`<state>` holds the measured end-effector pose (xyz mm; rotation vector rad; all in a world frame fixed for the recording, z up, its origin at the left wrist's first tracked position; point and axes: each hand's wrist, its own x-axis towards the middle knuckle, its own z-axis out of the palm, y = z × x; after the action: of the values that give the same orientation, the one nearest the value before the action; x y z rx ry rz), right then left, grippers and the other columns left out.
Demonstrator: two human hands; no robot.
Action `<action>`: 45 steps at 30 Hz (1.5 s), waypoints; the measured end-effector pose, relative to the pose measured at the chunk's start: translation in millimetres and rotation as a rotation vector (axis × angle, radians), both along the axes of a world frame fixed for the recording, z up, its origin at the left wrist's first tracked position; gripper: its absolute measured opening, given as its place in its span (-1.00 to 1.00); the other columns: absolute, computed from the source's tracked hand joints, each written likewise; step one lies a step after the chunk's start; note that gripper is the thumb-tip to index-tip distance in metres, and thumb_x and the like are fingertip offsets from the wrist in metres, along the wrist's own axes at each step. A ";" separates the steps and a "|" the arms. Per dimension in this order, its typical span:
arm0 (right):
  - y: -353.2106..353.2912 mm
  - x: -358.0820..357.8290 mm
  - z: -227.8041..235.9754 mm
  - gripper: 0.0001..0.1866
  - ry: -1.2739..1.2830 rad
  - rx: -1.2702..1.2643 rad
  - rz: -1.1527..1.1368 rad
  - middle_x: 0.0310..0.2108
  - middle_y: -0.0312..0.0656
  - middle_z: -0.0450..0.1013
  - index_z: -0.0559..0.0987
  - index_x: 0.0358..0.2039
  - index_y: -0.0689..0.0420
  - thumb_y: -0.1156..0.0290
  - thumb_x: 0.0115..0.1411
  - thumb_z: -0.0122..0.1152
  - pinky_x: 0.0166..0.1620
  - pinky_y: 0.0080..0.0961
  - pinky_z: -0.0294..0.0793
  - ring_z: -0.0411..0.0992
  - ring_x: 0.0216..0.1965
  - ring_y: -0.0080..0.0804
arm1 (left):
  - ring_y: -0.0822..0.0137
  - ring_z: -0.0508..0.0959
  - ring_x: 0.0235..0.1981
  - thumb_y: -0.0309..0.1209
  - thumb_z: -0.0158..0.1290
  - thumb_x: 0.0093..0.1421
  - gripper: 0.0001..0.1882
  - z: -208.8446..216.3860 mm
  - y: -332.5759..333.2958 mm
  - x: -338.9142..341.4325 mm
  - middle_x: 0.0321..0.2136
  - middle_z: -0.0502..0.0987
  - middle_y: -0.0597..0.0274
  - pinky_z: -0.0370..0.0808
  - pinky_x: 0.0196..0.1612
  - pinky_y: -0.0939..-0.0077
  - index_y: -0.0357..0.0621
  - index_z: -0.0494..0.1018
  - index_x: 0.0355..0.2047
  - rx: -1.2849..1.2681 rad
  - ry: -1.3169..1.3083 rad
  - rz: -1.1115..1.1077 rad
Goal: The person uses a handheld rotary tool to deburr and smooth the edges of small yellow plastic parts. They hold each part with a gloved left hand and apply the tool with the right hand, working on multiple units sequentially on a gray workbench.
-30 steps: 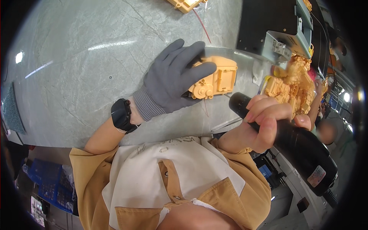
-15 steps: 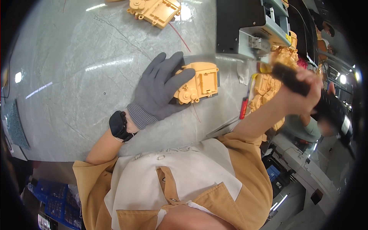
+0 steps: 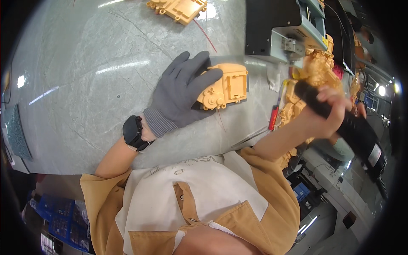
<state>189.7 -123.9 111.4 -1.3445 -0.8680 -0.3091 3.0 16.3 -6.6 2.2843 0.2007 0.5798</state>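
Head view, looking down: left hand (image 3: 180, 95) wears a grey knit glove and lies flat on the grey marbled worktable (image 3: 85, 76), fingers spread, with the fingertips draped over the left end of an orange plastic housing (image 3: 225, 87). That housing sits on the table just right of the glove, a thin red wire trailing from its underside. A black smartwatch (image 3: 134, 132) is strapped to the left wrist. Right hand (image 3: 329, 112) is bare and wrapped tightly round the black powered screwdriver (image 3: 340, 123), held off the table's right edge, well apart from the housing. A second orange part (image 3: 178, 8) lies at the far edge of the table. A red-handled tool (image 3: 274, 117) rests near the right edge, beside a heap of orange parts (image 3: 316, 68).
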 end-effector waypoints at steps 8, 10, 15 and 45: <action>31.4 56.6 -6.4 -0.52 -0.005 0.053 -0.140 -0.76 -0.15 0.33 0.18 -0.11 0.36 0.71 -0.08 0.09 -0.53 -0.53 0.41 0.30 -0.76 -0.47 | -0.02 0.34 -0.03 -0.21 0.34 -0.34 -0.16 3.8 -0.5 4.1 0.03 0.21 -0.05 0.20 0.11 0.10 0.04 0.25 0.01 -0.014 0.016 -0.016; 38.8 49.3 -9.9 -0.52 -0.006 0.042 -0.100 -0.75 -0.17 0.34 0.19 -0.12 0.34 0.72 -0.09 0.09 -0.55 -0.55 0.41 0.30 -0.77 -0.48 | -0.02 0.34 -0.03 -0.20 0.34 -0.34 -0.16 4.7 -0.6 2.7 0.03 0.21 -0.05 0.20 0.11 0.10 0.04 0.25 0.01 -0.008 0.022 -0.013; 20.5 6.5 -13.4 -0.52 0.213 -0.089 0.024 -0.70 -0.23 0.32 0.21 -0.10 0.24 0.69 -0.08 0.08 -0.61 -0.56 0.35 0.29 -0.76 -0.49 | -0.02 0.34 -0.04 -0.21 0.35 -0.36 -0.16 5.0 1.1 1.3 0.03 0.21 -0.04 0.21 0.11 0.10 0.05 0.25 0.01 -0.014 -0.011 0.002; 20.0 11.2 -28.0 -0.50 0.206 -0.120 -0.130 -0.76 -0.20 0.30 0.16 -0.10 0.31 0.67 -0.09 0.07 -0.58 -0.57 0.36 0.32 -0.75 -0.47 | -0.04 0.33 -0.03 -0.22 0.35 -0.40 -0.13 2.3 0.6 1.1 0.02 0.24 -0.08 0.19 0.12 0.09 0.04 0.24 0.01 -0.030 -0.017 0.008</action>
<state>200.8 -103.9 83.4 -1.5185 -0.6360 -0.2171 4.1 16.9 -4.2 2.2496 0.2093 0.5966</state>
